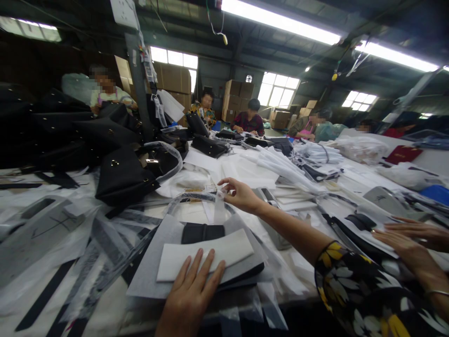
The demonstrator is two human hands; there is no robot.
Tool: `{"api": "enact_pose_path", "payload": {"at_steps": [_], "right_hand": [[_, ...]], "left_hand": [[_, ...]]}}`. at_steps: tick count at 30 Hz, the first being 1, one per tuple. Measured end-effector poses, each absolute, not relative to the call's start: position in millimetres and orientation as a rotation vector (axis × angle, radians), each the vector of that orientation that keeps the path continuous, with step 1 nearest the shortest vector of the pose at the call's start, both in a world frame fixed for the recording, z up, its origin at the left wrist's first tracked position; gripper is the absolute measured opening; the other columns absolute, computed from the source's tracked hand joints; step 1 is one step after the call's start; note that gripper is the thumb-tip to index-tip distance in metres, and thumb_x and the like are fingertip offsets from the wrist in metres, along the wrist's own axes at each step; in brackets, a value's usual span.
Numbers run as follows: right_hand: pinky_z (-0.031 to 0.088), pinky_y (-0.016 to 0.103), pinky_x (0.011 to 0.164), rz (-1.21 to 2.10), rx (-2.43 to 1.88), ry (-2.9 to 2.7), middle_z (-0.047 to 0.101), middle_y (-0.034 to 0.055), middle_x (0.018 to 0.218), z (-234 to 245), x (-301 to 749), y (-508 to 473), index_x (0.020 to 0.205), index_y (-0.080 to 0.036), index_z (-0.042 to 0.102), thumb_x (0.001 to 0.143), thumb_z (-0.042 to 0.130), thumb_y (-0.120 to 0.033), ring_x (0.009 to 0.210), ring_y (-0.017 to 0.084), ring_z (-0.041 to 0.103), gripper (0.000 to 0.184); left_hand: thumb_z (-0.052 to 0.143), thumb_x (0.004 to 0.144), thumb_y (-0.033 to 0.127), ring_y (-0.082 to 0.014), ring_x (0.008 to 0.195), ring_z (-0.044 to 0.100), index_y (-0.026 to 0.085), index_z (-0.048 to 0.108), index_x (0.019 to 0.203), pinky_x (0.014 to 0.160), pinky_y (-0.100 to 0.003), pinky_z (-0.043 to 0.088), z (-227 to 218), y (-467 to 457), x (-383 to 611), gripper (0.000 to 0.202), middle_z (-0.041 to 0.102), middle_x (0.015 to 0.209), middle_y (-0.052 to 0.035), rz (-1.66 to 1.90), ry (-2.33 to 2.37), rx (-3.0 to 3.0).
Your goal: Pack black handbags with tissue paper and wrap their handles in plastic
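My left hand (196, 292) lies flat with fingers spread on a white padding strip (228, 252). Beneath the strip is a sheet of thin white paper (147, 276) over a black handbag (250, 274), whose edge shows at the lower right. A black flap or strap piece (203, 233) shows just above the strip. Behind it arches the bag's handle (178, 200), wrapped in clear plastic. My right hand (240, 194) is raised near the handle, its fingers pinched on a translucent strip (220, 208) that hangs down.
A finished-looking black handbag (121, 173) stands at left, before a heap of black bags (52, 126). A grey template (52, 224) lies left. At right, a co-worker's hands (407, 238) rest on another bag. White wrapped bundles (280, 164) and several people are farther back.
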State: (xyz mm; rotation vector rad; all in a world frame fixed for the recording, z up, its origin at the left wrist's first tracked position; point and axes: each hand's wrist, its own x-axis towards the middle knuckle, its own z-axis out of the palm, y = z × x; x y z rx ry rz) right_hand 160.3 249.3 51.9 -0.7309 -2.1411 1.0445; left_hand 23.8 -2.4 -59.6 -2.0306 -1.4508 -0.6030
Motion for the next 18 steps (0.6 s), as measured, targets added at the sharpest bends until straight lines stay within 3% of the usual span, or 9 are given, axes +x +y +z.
{"api": "enact_pose_path", "payload": {"at_steps": [7, 12, 15, 18], "right_hand": [[0.051, 0.029, 0.085, 1.379, -0.614, -2.120, 0.069, 0.0056, 0.100, 45.1, 159.0, 248.5, 0.117, -0.016, 0.059, 0.069, 0.065, -0.011, 0.093, 0.016, 0.065, 0.049], [0.046, 0.035, 0.100, 1.505, -0.563, -2.176, 0.069, 0.0091, 0.116, 44.8, 162.8, 246.4, 0.117, -0.017, 0.065, 0.067, 0.071, -0.014, 0.111, 0.021, 0.063, 0.051], [0.040, 0.037, 0.107, 1.441, -0.567, -2.268, 0.068, 0.0089, 0.123, 48.9, 159.3, 239.8, 0.125, -0.018, 0.064, 0.068, 0.079, -0.022, 0.119, 0.023, 0.060, 0.059], [0.045, 0.034, 0.100, 1.184, -0.595, -2.376, 0.072, 0.0068, 0.115, 51.4, 144.5, 230.9, 0.124, -0.017, 0.067, 0.073, 0.080, -0.034, 0.110, 0.023, 0.065, 0.056]], "left_hand": [[0.030, 0.101, 0.013, -0.0265, 0.136, 0.048, 0.031, 0.046, 0.146, 0.107, -0.044, 0.044, -59.8, -1.8, 23.8, 0.051, 0.051, 0.150, -0.0009, -0.617, -1.442, -2.015], [0.030, 0.102, 0.015, -0.0264, 0.136, 0.048, 0.031, 0.048, 0.145, 0.108, -0.044, 0.043, -59.4, -1.5, 24.2, 0.049, 0.052, 0.148, -0.0006, -0.650, -1.446, -2.009], [0.032, 0.101, 0.013, -0.0262, 0.136, 0.048, 0.032, 0.047, 0.145, 0.108, -0.044, 0.043, -59.1, -1.8, 24.3, 0.050, 0.052, 0.148, -0.0001, -0.641, -1.447, -2.012], [0.031, 0.100, 0.012, -0.0262, 0.136, 0.048, 0.032, 0.046, 0.145, 0.108, -0.044, 0.043, -60.2, -1.8, 24.2, 0.052, 0.051, 0.149, 0.0003, -0.623, -1.454, -2.010]]}}
